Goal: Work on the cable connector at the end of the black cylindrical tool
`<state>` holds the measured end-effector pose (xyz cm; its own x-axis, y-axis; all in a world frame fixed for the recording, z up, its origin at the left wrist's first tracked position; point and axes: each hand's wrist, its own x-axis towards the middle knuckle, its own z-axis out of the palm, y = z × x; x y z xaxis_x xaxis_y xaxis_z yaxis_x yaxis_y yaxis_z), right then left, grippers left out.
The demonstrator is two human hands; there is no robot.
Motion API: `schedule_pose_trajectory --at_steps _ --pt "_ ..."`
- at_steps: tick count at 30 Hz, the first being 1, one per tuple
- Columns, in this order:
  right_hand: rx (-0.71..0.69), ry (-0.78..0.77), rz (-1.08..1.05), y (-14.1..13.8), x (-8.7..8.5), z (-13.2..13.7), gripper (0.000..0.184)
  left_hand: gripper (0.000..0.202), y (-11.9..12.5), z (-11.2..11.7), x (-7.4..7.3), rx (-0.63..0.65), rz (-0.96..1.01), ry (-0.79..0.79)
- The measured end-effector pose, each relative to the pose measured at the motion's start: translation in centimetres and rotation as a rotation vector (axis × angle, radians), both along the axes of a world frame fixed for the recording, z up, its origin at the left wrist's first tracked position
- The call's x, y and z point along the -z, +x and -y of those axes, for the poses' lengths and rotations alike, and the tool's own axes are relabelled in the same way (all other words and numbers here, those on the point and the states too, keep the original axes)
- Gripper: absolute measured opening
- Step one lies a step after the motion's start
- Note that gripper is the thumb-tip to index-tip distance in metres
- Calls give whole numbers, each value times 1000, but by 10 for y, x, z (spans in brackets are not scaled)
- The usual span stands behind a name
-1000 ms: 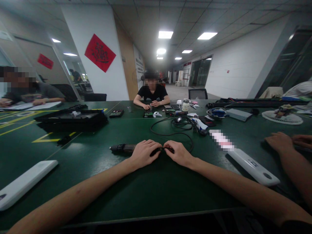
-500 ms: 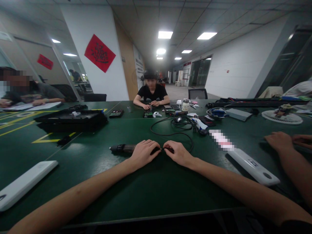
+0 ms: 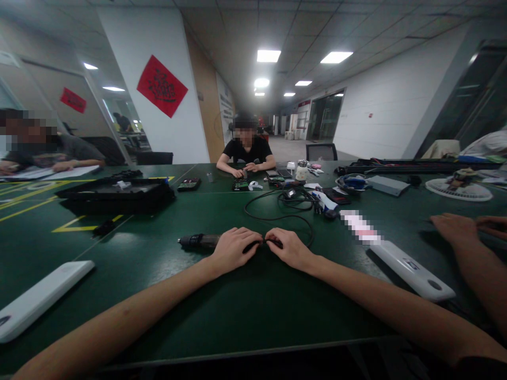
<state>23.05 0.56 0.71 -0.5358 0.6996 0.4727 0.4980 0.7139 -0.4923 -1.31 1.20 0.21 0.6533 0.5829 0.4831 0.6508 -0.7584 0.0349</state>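
- Green table (image 3: 253, 306) fills most of the frame's lower half, and a person (image 3: 247, 153) sits across it at upper centre.
- Our driver (image 3: 200, 240) lies just left of centre, nose pointing left.
- Our left hand (image 3: 236, 247) covers its rear, fingers curled around it.
- Our right hand (image 3: 291, 248), just beside at centre, pinches a dark piece (image 3: 278, 244), seemingly the end of the cord (image 3: 313, 235) looping behind.
- We judge the step to be work where driver and cord meet; whether their ends touch, we cannot tell.
- Our next move calls for a steady left hold and both ends in line.
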Motion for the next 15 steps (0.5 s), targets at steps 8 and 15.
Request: schedule_pose_trajectory --at_steps 8,15 --pt "-3 -14 0 1 -2 1 12 21 1 0 -1 -21 6 10" --pt "-4 -26 -5 0 -2 2 12 21 1 0 -2 -57 -20 17"
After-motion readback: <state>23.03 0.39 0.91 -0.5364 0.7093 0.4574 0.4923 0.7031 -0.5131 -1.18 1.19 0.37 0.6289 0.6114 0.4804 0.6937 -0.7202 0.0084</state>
